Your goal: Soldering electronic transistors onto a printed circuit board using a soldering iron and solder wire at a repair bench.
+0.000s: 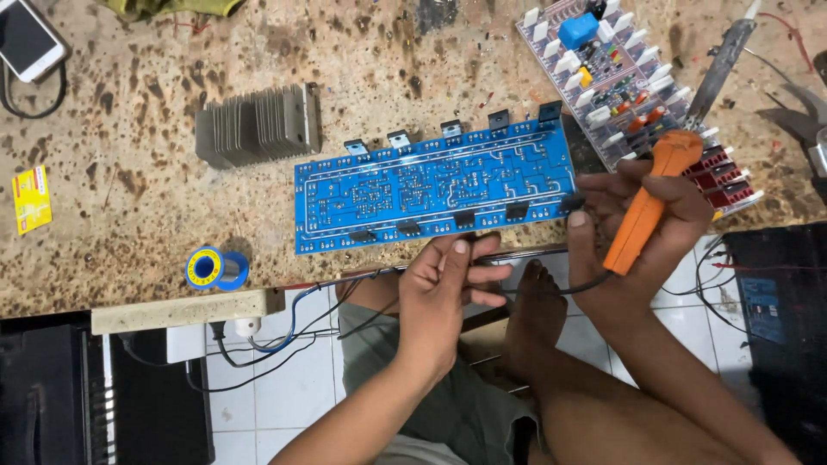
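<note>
A long blue circuit board [431, 185] lies solder side up near the bench's front edge, with black transistors along its far and near edges. My right hand [637, 220] grips an orange soldering iron handle [646, 202] just off the board's right end, and its fingertips touch that end of the board. The iron's tip is hidden behind the hand. My left hand [448, 288] sits below the board's near edge, fingers pinched on a thin black cable [551, 288] that runs toward the iron.
A grey finned heat sink [258, 125] stands behind the board's left end. A blue solder spool [215, 269], a yellow packet [32, 200] and a phone [26, 39] lie left. A second, white-and-red board [620, 77], a metal tool [724, 56] and pliers [801, 120] are at right.
</note>
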